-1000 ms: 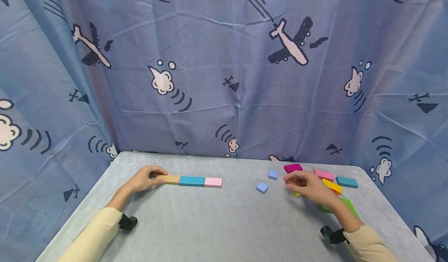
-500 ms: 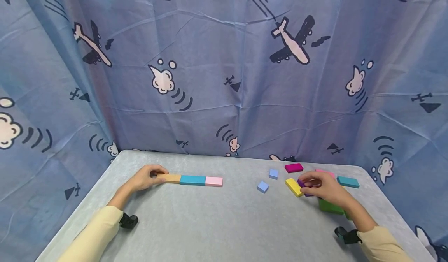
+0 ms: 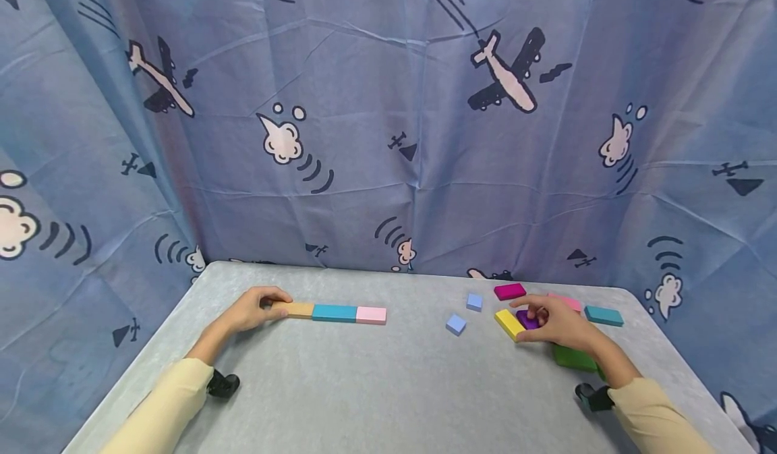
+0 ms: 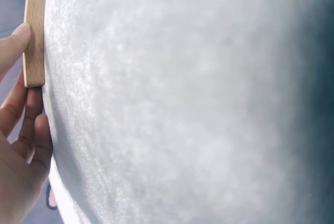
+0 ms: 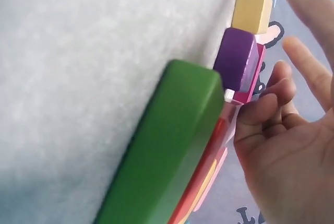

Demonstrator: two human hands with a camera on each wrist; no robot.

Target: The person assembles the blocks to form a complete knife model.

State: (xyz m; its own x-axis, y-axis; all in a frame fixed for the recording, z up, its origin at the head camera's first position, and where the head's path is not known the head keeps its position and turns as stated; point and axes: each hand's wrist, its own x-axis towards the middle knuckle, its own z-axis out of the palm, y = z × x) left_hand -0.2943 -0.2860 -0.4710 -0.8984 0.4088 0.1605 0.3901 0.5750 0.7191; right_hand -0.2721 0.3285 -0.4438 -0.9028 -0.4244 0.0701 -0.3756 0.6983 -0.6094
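At the left of the head view my left hand (image 3: pixel 253 307) holds the outer end of a natural wood block (image 3: pixel 299 310). In the left wrist view the thumb lies on that wood block (image 4: pixel 35 51), with fingers near its end. A teal block (image 3: pixel 334 313) and a light pink block (image 3: pixel 371 315) continue the row, end to end. My right hand (image 3: pixel 561 322) hovers over the loose blocks, thumb and index finger spread apart near a yellow block (image 3: pixel 508 324). Beside it lies a purple block (image 3: pixel 527 319), partly covered by the hand. No block shows gripped there.
Two small blue blocks (image 3: pixel 456 324) lie mid-right on the grey table (image 3: pixel 388 386). A magenta block (image 3: pixel 510 291), a pink block (image 3: pixel 566 301), a second teal block (image 3: pixel 603 316) and a green block (image 3: pixel 574 357) surround the right hand. A patterned curtain (image 3: pixel 340 224) hangs behind.
My right hand has moved right, uncovering the yellow and purple blocks, and its thumb and index finger have spread since half a second ago. The left hand stays on the wood block.
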